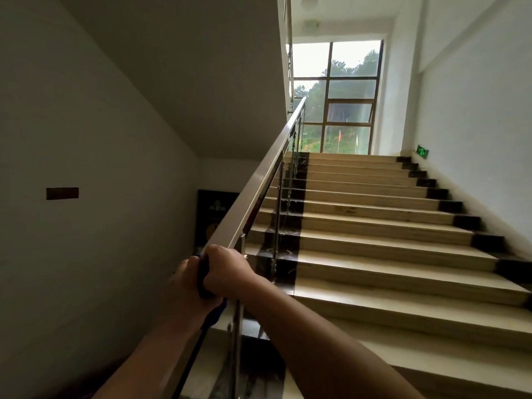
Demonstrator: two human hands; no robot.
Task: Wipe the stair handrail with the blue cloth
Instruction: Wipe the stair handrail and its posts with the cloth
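Observation:
A steel handrail [267, 168] climbs from the lower middle of the view toward the window at the top of the stairs. A dark blue cloth [203, 276] is wrapped over the rail low down, with a fold of it hanging below [214, 313]. My right hand [227, 266] grips the rail over the cloth from the right side. My left hand [184, 283] clasps the same spot from the left. Most of the cloth is hidden between the two hands.
Beige stair treads [374, 226] with dark edge strips rise to the right of the rail. Glass panels and steel posts [277, 208] stand under the rail. A white wall [86, 168] runs along the left, and a dark poster [214, 217] hangs below.

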